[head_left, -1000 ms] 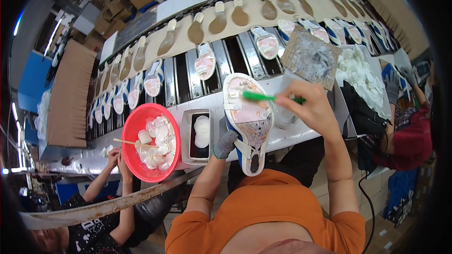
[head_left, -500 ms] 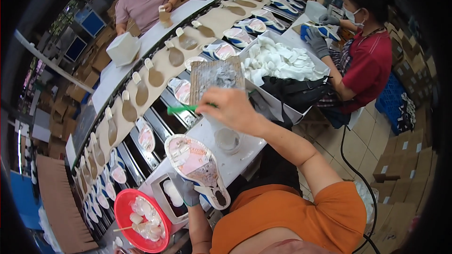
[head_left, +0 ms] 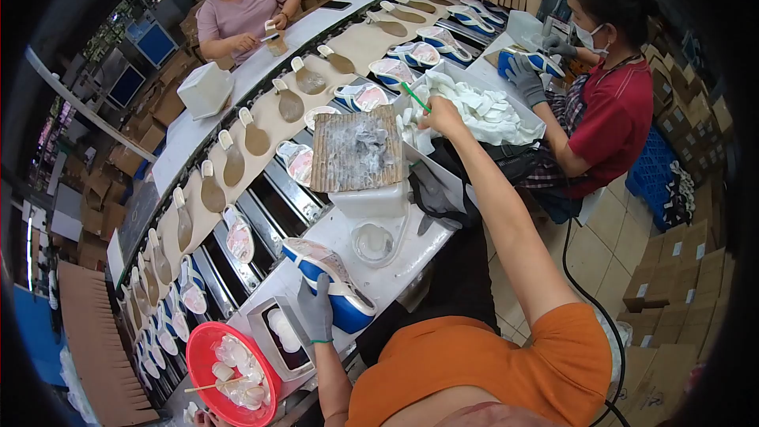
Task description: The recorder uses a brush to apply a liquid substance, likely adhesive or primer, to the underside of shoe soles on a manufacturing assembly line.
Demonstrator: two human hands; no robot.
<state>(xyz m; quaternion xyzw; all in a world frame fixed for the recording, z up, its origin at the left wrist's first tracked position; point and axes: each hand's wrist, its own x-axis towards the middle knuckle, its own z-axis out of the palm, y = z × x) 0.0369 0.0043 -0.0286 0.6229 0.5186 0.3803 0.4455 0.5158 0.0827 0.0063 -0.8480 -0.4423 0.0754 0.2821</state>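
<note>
My left hand point(head_left: 317, 315), in a grey glove, holds a blue-and-white shoe point(head_left: 336, 289) above the front edge of the white worktop. The shoe is tilted so that its blue side shows, with a pinkish top face beyond. My bare right hand point(head_left: 443, 117) is closed round a thin green-handled tool point(head_left: 414, 99), which slants up to the left; its working end cannot be made out. This hand is over the left part of a white box point(head_left: 518, 166) full of white soft pieces point(head_left: 474, 111). Whether its fingertips touch them, I cannot tell.
A clear cup point(head_left: 373, 243) stands beside a smeared corrugated board point(head_left: 356, 150) on a white container. Near my left arm are a red basin point(head_left: 194, 352) and a white tray point(head_left: 261, 324). Soles and shoes line the conveyor point(head_left: 261, 225). Two co-workers point(head_left: 245, 8) point(head_left: 609, 103) handle shoe parts.
My right hand has moved from above the cup, away and to the right, over the white box with the green tool. The shoe has turned from face-up to showing its blue side.
</note>
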